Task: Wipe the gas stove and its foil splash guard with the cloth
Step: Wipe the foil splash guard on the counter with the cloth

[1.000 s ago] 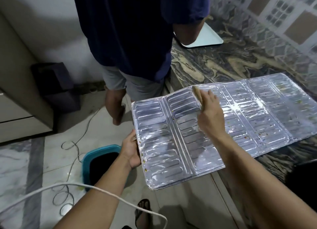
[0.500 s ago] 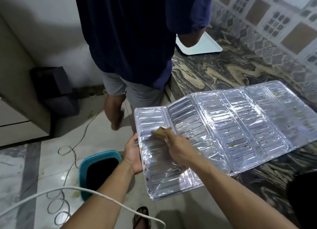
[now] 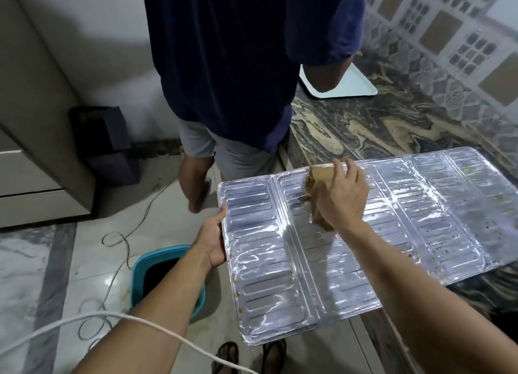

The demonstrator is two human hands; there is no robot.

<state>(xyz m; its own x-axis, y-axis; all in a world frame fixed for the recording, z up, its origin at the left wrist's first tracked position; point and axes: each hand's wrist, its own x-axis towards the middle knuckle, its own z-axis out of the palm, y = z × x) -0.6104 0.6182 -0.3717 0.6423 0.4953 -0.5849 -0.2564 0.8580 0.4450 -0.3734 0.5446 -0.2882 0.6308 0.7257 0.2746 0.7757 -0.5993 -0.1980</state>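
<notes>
The silver foil splash guard (image 3: 280, 275) lies unfolded and flat, its right part on the marble counter (image 3: 364, 132) and its left part hanging out over the floor. My left hand (image 3: 211, 237) grips its left edge. My right hand (image 3: 340, 197) presses a brown cloth (image 3: 318, 188) onto the second panel near the far edge. Small yellow-brown specks dot the right panels and the left rim. The gas stove is not in view.
Another person in a dark blue shirt (image 3: 238, 51) stands close behind the guard, at the counter's end. A teal bucket (image 3: 165, 278) sits on the floor under my left arm. Cables (image 3: 117, 239) trail across the floor. A white tray (image 3: 347, 84) lies farther back on the counter.
My right hand slid the cloth from the far edge down toward the left panel, then back up to the far edge of the second panel. My left hand kept its hold.
</notes>
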